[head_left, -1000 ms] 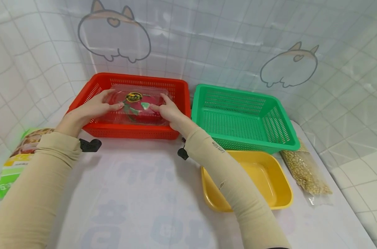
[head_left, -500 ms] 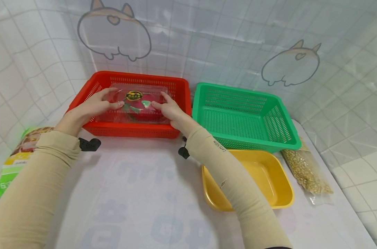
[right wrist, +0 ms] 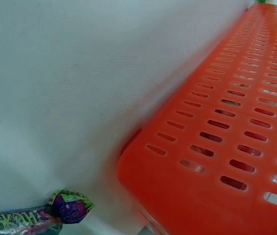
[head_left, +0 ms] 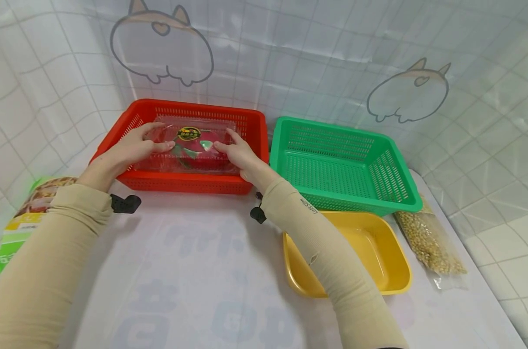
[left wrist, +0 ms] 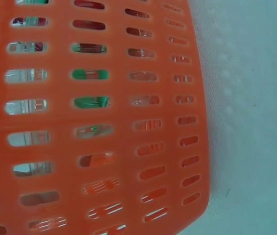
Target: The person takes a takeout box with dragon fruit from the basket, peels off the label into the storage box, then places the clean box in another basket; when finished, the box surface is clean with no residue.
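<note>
Inside the red slotted basket (head_left: 181,183) lies a clear plastic fruit box (head_left: 194,167) with a black and yellow label. Pink-red fruit with green tips, which looks like dragon fruit (head_left: 209,157), shows through its lid. My left hand (head_left: 135,145) holds the box at its left end, thumb on the lid and fingers toward the far corner. At the opposite end my right hand (head_left: 242,155) grips it the same way, thumb over the lid. Both wrist views show mainly the basket's slotted wall (left wrist: 118,112), with parts of the box behind the slots; neither shows my hands.
Right of the red basket stands a green basket (head_left: 325,174), with a yellow tray (head_left: 355,247) in front of it. A bag of pale beans or grains (head_left: 429,237) lies at far right, a green and brown packet (head_left: 28,218) at far left. A wrapped candy (right wrist: 72,208) lies near the red basket.
</note>
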Action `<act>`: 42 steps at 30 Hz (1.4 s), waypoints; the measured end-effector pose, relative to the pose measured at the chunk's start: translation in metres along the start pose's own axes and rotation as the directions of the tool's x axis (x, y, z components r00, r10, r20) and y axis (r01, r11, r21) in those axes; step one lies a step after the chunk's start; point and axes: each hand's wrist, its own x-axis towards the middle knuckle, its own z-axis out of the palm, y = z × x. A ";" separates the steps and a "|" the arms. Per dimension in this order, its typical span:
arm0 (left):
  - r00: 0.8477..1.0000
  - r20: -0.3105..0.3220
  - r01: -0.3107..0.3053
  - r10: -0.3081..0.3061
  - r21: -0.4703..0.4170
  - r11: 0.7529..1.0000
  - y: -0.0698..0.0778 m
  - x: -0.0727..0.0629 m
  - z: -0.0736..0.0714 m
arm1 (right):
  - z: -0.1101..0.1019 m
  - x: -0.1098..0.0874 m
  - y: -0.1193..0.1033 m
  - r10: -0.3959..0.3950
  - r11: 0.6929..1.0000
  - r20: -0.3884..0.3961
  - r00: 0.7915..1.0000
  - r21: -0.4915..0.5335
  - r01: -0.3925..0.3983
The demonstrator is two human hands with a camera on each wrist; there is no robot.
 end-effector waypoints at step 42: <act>0.980 -0.199 -0.034 0.016 -0.087 0.996 0.034 -0.030 -0.011 | -0.012 -0.025 -0.031 -0.028 0.999 -0.020 0.999 0.019 0.029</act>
